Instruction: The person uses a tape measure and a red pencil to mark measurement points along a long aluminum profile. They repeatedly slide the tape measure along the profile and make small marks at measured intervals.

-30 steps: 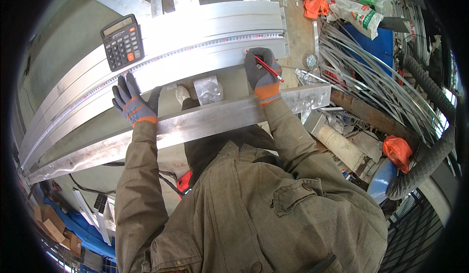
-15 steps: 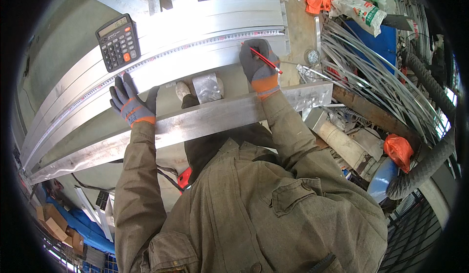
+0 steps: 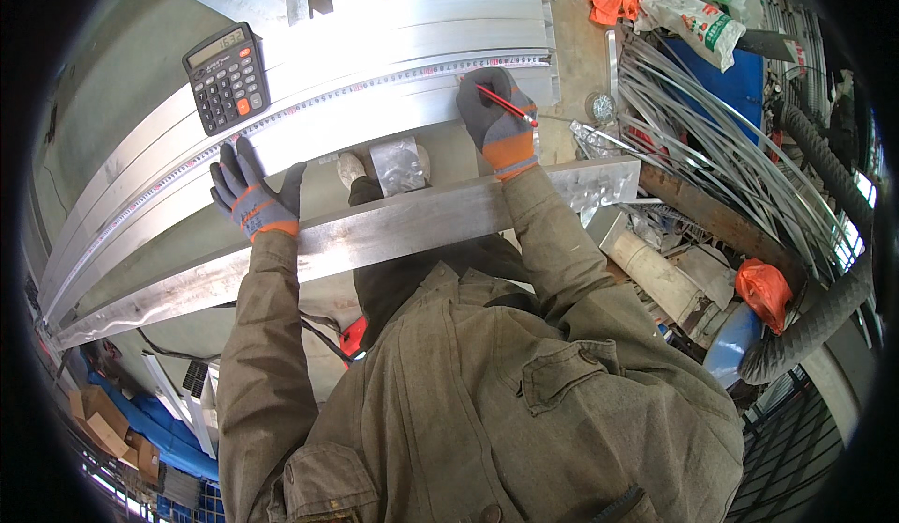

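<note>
Several long silvery metal bars (image 3: 421, 19) lie side by side across the upper part of the view. Along them stretches a pale tape measure (image 3: 323, 96). My left hand (image 3: 251, 191), in a grey and orange glove, rests with spread fingers on the near bar, its fingertips at the tape's lower edge. A red pencil (image 3: 507, 104) is gripped in my gloved right hand (image 3: 493, 122), which leans on the near bar close to the tape's right stretch. The pencil's tip is hidden by the hand. Beyond my left fingers, a black calculator (image 3: 226, 79) lies on the bars.
Nearer my body, a separate thick metal beam (image 3: 375, 225) crosses under both forearms. At right are a heap of thin metal strips (image 3: 740, 139), an orange plastic bag (image 3: 762, 291) and a dark ribbed hose (image 3: 813, 312). Cardboard boxes (image 3: 101, 422) sit at lower left.
My right hand has shifted slightly up and left with the pencil, whose angle has changed a little. My left hand stays in place on the bar.
</note>
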`<action>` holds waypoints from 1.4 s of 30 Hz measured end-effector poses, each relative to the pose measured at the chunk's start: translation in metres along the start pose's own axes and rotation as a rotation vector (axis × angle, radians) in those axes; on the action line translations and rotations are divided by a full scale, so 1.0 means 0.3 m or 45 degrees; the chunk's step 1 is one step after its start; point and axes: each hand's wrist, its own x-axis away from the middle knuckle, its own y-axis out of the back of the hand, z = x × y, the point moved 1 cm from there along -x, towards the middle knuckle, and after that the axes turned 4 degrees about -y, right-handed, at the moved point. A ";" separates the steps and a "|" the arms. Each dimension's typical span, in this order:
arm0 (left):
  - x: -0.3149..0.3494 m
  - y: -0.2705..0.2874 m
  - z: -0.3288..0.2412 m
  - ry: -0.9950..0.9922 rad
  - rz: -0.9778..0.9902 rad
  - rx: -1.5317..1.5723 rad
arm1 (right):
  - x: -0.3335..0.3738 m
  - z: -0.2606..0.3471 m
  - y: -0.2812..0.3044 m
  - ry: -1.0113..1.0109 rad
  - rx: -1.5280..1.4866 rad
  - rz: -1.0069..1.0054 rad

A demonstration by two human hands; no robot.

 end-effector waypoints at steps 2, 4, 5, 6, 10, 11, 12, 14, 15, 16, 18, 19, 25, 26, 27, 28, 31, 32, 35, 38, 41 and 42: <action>0.000 0.002 0.000 0.001 0.004 0.007 | -0.004 0.005 0.000 0.001 0.004 -0.002; -0.001 0.004 0.000 0.002 0.008 0.012 | -0.004 0.014 0.006 0.043 0.037 -0.005; -0.001 0.006 -0.001 0.002 0.009 0.012 | -0.004 0.018 0.008 0.056 0.038 -0.007; -0.001 0.007 -0.002 -0.004 0.001 0.013 | -0.004 0.022 0.010 0.051 0.046 -0.002; -0.001 0.006 -0.002 0.008 0.013 0.011 | -0.008 0.031 0.014 0.060 0.029 0.006; 0.000 0.005 -0.001 0.011 0.017 0.012 | -0.009 0.031 0.014 0.047 0.024 0.007; 0.001 0.003 0.000 0.014 0.020 0.013 | -0.010 0.033 0.013 0.054 0.047 0.011; 0.002 -0.001 0.002 0.019 0.025 0.011 | -0.011 0.033 0.013 0.033 0.088 0.022; 0.002 -0.003 0.003 0.021 0.024 0.009 | -0.011 0.034 0.014 0.034 0.064 0.025; 0.003 -0.004 0.003 0.021 0.027 0.012 | -0.012 0.035 0.016 0.035 0.039 0.028; 0.003 -0.006 0.004 0.019 0.023 0.015 | -0.012 0.036 0.020 0.036 0.057 0.035; 0.003 -0.007 0.004 0.017 0.017 0.024 | -0.012 0.036 0.022 0.037 0.099 0.038; 0.004 -0.004 0.004 0.016 0.022 0.005 | -0.010 0.035 0.015 -0.001 0.085 -0.004; 0.005 -0.004 0.004 0.013 0.017 0.007 | -0.012 0.034 0.014 -0.007 0.094 -0.012; 0.005 -0.005 0.005 0.010 0.013 0.010 | -0.013 0.032 0.013 -0.017 0.078 -0.003; 0.005 -0.005 0.004 0.008 0.011 0.008 | -0.016 0.030 0.014 -0.026 0.063 0.007; 0.004 -0.006 0.004 0.010 0.010 0.002 | -0.023 0.027 0.015 -0.015 0.134 0.021; 0.003 -0.006 0.003 0.015 0.015 -0.001 | -0.023 0.027 0.016 -0.009 0.160 0.014; 0.000 -0.004 0.003 0.025 0.027 0.011 | -0.013 0.031 0.012 -0.018 0.118 -0.040; 0.001 0.000 0.003 0.015 0.009 0.026 | -0.010 0.037 0.010 -0.012 0.005 -0.039; 0.001 -0.002 0.004 0.008 -0.002 0.031 | -0.013 0.045 0.013 0.003 -0.016 -0.017; 0.001 -0.003 0.004 0.008 -0.002 0.032 | -0.014 0.047 0.014 0.000 0.023 -0.011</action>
